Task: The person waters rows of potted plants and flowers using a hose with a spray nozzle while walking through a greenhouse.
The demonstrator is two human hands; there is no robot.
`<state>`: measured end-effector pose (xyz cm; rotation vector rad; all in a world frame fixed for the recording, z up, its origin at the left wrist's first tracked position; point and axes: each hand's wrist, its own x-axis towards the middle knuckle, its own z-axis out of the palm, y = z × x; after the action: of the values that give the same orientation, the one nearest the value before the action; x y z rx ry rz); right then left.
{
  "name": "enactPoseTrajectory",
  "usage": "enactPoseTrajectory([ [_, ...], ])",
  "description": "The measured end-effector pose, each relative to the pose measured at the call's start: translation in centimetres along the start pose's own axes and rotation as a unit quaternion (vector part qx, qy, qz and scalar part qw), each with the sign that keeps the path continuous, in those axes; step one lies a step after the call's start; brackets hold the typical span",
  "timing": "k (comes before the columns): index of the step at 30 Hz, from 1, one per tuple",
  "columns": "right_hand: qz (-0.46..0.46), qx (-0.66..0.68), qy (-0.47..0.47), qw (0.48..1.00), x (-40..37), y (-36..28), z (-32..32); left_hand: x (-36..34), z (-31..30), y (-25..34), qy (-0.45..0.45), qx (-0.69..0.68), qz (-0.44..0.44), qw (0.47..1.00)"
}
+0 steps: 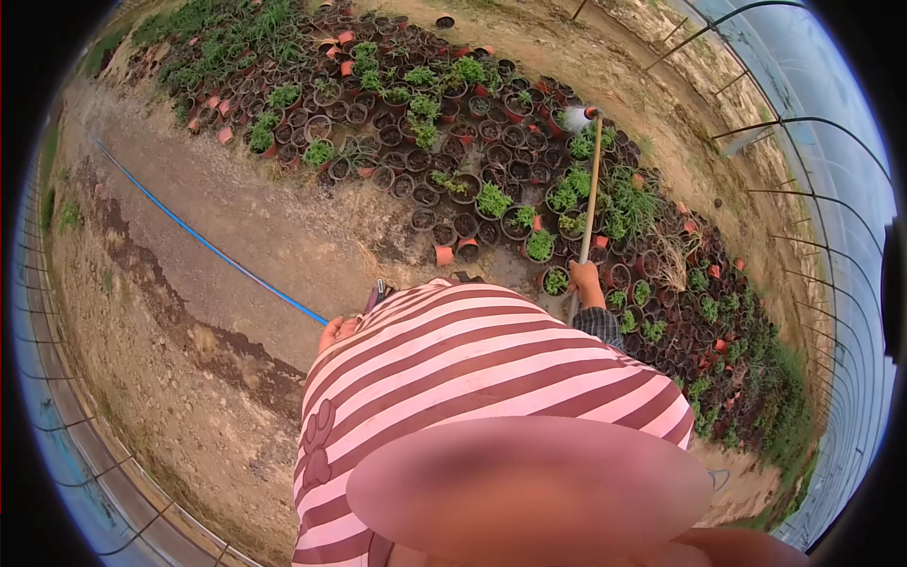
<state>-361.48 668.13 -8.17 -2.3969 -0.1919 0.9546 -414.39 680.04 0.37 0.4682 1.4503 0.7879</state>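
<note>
My right hand point(586, 280) is closed around a long pale pole point(593, 189) that reaches out over the potted plants. At the pole's far end a red and black nozzle point(592, 112) gives off a white spray of water beside it. Low at the left of my striped clothing, my left hand point(337, 331) is partly hidden, with its fingers curled at the end of a blue hose point(217, 248). Under and around the pole stand many round pots, some with green plants point(493, 200), others holding only dark soil.
A bare dirt path point(274, 227) runs along the left, with the hose lying across it. Tipped orange pots point(444, 254) lie at the near edge of the pots. Curved metal hoops and plastic sheeting point(756, 57) form the greenhouse sides.
</note>
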Motion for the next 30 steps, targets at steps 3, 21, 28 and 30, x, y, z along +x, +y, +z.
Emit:
enactPoseTrajectory([
  [3, 0.011, 0.062, -0.045, 0.997, -1.0, -0.1, 1.7, 2.0, -1.5, -1.9, -0.029, -0.028, 0.025, 0.999],
  [21, -0.005, -0.103, -0.085, 0.991, 4.8, -2.0, 6.5, 3.4, -5.3, -4.7, 0.017, -0.283, -0.08, 0.956],
  [28, -0.022, -0.085, -0.067, 0.994, 3.5, -3.1, 6.1, -3.0, -0.4, -0.1, 0.098, -0.056, 0.021, 0.993],
  [30, -0.029, -0.078, -0.07, 0.994, 3.6, -3.2, 6.3, -2.8, -0.4, -0.5, 0.104, -0.059, 0.037, 0.992],
])
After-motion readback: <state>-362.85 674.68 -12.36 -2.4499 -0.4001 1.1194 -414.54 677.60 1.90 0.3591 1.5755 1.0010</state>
